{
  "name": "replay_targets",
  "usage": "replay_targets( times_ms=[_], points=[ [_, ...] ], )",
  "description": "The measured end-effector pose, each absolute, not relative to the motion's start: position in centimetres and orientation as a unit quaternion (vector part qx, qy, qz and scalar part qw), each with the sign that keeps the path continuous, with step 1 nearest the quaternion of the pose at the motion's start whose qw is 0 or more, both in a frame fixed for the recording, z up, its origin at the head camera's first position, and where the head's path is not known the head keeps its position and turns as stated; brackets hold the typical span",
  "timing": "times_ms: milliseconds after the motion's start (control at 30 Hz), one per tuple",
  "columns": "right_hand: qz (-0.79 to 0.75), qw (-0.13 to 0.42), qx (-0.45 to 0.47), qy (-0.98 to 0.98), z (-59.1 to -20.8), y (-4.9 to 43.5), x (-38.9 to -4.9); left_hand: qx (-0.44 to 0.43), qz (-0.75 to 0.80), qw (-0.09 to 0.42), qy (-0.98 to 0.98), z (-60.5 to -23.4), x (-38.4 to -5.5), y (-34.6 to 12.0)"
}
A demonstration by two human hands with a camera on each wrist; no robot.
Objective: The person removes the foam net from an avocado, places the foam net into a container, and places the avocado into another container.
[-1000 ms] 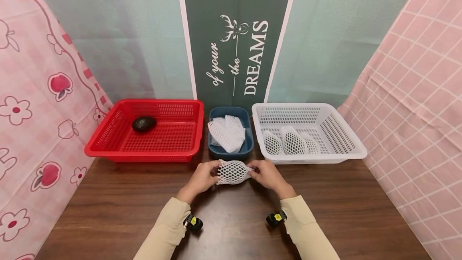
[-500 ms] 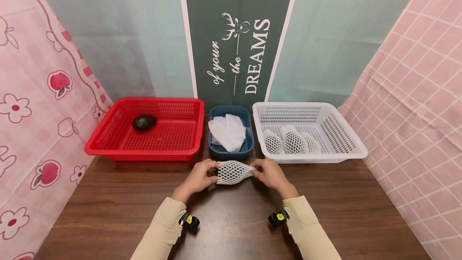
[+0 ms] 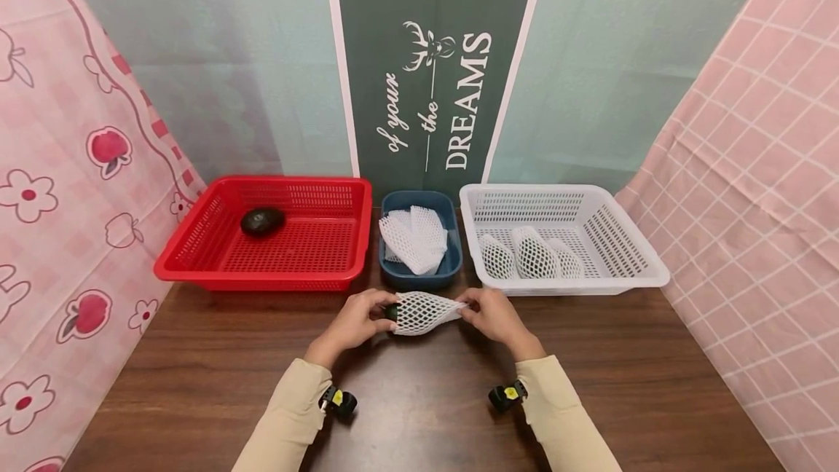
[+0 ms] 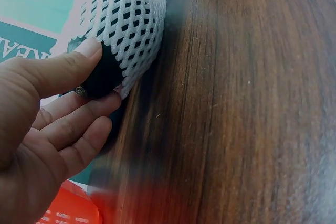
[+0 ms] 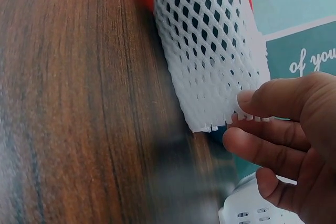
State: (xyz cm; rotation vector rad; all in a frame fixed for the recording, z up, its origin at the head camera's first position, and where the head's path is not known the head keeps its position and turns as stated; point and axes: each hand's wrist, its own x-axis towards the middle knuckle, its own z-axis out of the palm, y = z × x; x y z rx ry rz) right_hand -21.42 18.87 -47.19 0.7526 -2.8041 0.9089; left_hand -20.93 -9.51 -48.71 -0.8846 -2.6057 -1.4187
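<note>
Fruit [image 4: 106, 72] in net sleeve [image 3: 424, 314], pinched at both ends over the desk [image 3: 419, 406].
Red basket [image 3: 262, 285] held one bare fruit [image 3: 262, 221]. Left hand [image 3: 350, 323] pinched the sleeved fruit's exposed end, probably to steady it. Spare nets [image 3: 414, 239] sat in the blue bin [image 3: 419, 283] behind, presumably for easy reach. Right hand [image 3: 494, 317] pinched the sleeve's far edge, apparently to hold it taut. White basket [image 3: 570, 286] contained netted fruits [image 3: 536, 255], seemingly sorted from bare.

Pinching a white foam net [image 5: 210, 100] by its notched end in the right hand [image 5: 310, 145], beside wood-grain tabletop [image 5: 79, 103], near white slotted basket [image 5: 242, 202]
</note>
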Motion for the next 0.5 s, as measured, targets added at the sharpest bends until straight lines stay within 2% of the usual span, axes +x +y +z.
replay_targets(
  times_ms=[233, 500],
  points=[
    [0.307, 0.053, 0.251, -0.916, -47.19, 18.67, -21.38, -0.283, -0.458, 0.012, -0.842, -48.43, -20.78, -9.39],
    [0.297, 0.067, 0.270, -0.913, -47.28, 18.06, -21.36, -0.275, -0.435, 0.038, -0.857, -48.30, -20.69, -8.84]
  ],
)
